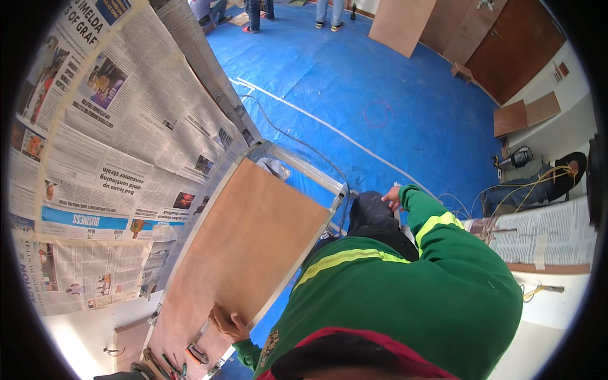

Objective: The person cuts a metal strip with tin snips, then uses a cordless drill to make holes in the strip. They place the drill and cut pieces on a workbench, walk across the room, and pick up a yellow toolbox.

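My left hand (229, 323) rests with fingers apart on the plywood board (256, 218) of a metal-framed work platform. Close by it lie a thin silver strip (201, 333) and an orange-and-black hand tool (197, 353). Pliers with green-and-red handles (174, 367) are farther down the same board. My right hand (393, 198) is by my dark-trousered knee (370, 212), its fingers curled together; whatever they might hold is hidden. A green sleeve with a yellow band covers my right arm.
Newspaper (126, 158) covers the tall surface on my left. Blue sheeting (342, 88) spreads over the floor, crossed by a grey cable (297, 138). Wooden panels (402, 25) lean at the far right. Yellow wires (532, 183) hang near a person's leg (516, 195). Other people's legs (252, 16) stand far off.
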`<state>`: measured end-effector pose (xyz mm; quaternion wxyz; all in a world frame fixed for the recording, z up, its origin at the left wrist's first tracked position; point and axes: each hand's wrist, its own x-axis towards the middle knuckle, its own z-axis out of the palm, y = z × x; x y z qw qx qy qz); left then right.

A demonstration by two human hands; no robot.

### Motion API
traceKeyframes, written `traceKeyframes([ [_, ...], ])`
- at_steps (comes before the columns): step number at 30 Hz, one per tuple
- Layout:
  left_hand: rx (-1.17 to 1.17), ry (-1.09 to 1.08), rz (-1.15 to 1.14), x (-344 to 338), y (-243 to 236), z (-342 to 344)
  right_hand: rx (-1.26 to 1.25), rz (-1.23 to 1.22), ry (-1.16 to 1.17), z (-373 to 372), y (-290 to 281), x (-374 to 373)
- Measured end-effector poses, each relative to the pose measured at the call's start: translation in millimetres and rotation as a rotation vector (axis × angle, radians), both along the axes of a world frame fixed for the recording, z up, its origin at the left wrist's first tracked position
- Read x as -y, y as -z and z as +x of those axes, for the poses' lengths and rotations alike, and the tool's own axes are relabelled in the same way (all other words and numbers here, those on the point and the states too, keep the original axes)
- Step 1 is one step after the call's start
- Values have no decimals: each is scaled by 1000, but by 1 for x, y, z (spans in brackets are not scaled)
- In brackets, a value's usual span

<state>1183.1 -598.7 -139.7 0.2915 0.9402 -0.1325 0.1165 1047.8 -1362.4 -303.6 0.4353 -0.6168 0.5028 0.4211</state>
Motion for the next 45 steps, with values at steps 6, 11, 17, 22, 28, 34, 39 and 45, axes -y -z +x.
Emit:
traceKeyframes([
  [6,-36,-54,19,-4,5,-4,14,34,138,19,-43,54],
  [11,-1,-93,26,1,-1,-7,-35,-44,47,40,-43,91],
  [17,76,-294,-41,100,-55,28,-191,122,68,31,-33,166],
  [22,36,-251,-200,267,-87,93,-218,100,55,12,-26,245],
  [28,-106,-347,-31,412,-32,156,-186,175,211,10,16,360],
  [34,-141,-703,487,437,30,174,-68,227,283,-22,17,464],
  [39,-50,-610,364,433,28,171,-35,176,430,-70,11,511],
  [45,-73,-646,308,440,20,173,-106,198,448,-101,38,506],
])
